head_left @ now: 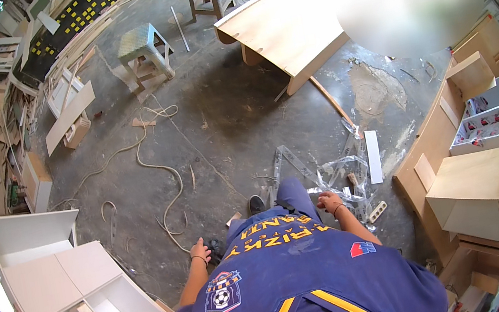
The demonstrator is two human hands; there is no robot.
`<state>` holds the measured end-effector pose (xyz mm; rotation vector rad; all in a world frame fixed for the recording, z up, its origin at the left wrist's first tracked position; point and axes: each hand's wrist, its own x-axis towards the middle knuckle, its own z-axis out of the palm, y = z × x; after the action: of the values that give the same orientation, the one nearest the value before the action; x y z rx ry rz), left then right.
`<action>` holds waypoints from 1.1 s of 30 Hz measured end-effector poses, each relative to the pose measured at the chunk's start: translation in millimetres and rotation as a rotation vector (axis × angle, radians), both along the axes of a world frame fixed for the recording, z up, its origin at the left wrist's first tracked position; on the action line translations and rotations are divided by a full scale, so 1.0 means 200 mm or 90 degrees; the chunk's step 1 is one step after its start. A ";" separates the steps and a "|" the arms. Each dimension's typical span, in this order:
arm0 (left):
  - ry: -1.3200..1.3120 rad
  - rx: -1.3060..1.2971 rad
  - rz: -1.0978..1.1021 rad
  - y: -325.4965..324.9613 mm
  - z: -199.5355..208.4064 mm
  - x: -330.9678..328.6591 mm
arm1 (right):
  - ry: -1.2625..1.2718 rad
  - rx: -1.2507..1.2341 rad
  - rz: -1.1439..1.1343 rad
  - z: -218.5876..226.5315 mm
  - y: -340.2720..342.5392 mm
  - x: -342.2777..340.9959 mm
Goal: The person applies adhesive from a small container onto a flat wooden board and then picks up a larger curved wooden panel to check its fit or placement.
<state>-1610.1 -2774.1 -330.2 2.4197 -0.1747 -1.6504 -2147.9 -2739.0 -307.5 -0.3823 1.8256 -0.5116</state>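
Note:
My left hand (200, 251) hangs low at my left side, a dark cord around the wrist. Right beside its fingers is a small black object (215, 250); whether the hand holds it or it lies behind, I cannot tell. In front of my right thigh is my right hand (330, 201), also with a dark wrist cord. Its fingers are loosely bent and apart, with nothing visible in them. Crumpled clear plastic wrap (349, 169) lies on the floor beyond it, next to a brush (352, 180) and a white strip (373, 156). One dark shoe (257, 204) shows ahead of me.
A wooden panel table (288, 26) stands ahead, with two plastic stools (142, 45) to its left. A cable (156, 164) winds over the floor. White cabinets (53, 278) stand at left. Plywood boxes (470, 186) and a power strip (377, 211) are at right.

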 end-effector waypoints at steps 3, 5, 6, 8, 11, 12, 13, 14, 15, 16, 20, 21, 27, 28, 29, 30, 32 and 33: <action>0.061 -0.020 0.061 -0.23 0.02 0.02 | -0.009 0.034 0.034 0.00 -0.19 0.04; 0.106 -0.044 0.115 -0.41 0.02 -0.05 | 0.012 0.087 0.079 0.00 -0.32 0.02; 0.127 -0.057 0.131 -0.53 0.03 -0.08 | 0.023 0.115 0.096 -0.02 -0.37 0.01; 0.160 -0.090 0.103 -0.81 0.05 -0.12 | 0.040 0.172 0.132 -0.08 -0.48 -0.02; 0.185 -0.131 0.064 -1.26 0.07 -0.17 | 0.133 0.181 0.409 -0.32 -0.64 -0.11; 0.185 -0.148 0.061 -1.39 0.05 -0.14 | 0.148 0.181 0.516 -0.35 -0.76 -0.12; 0.181 -0.154 0.039 -1.54 0.03 -0.12 | 0.167 0.175 0.617 -0.38 -0.87 -0.11; 0.146 -0.144 -0.014 -1.67 0.03 -0.12 | 0.160 0.185 0.594 -0.39 -1.00 -0.11; 0.111 -0.135 -0.065 -1.79 0.04 -0.13 | 0.154 0.194 0.573 -0.41 -1.15 -0.10; 0.075 -0.124 -0.112 -1.90 0.04 -0.13 | 0.148 0.204 0.554 -0.42 -1.29 -0.10; -0.023 -0.151 -0.249 -2.31 0.09 -0.09 | 0.159 0.006 0.351 -0.44 -2.01 0.00; -0.031 -0.160 -0.264 -2.39 0.09 -0.08 | 0.129 -0.036 0.193 -0.36 -2.20 0.03; -0.067 -0.126 -0.486 -2.78 -0.07 0.00 | -0.004 -0.140 0.043 -0.05 -3.16 0.09; -0.080 -0.117 -0.542 -2.83 -0.12 0.03 | -0.017 -0.141 0.008 -0.06 -3.28 0.11; -0.090 -0.113 -0.596 -2.92 -0.18 0.08 | -0.041 -0.138 -0.036 -0.05 -3.40 0.13; -0.099 -0.113 -0.631 -2.99 -0.26 0.13 | -0.062 -0.139 -0.074 -0.02 -3.54 0.16; -0.110 -0.106 -0.698 -3.22 -0.36 0.21 | -0.075 -0.126 -0.123 -0.02 -3.75 0.21; -0.111 -0.107 -0.716 -3.37 -0.37 0.24 | -0.063 -0.112 -0.120 -0.04 -3.82 0.21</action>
<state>-1562.1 -3447.7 -405.1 2.4201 -1.8778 -1.5744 -2106.4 -3503.2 -316.4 -0.2984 1.7349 -0.8114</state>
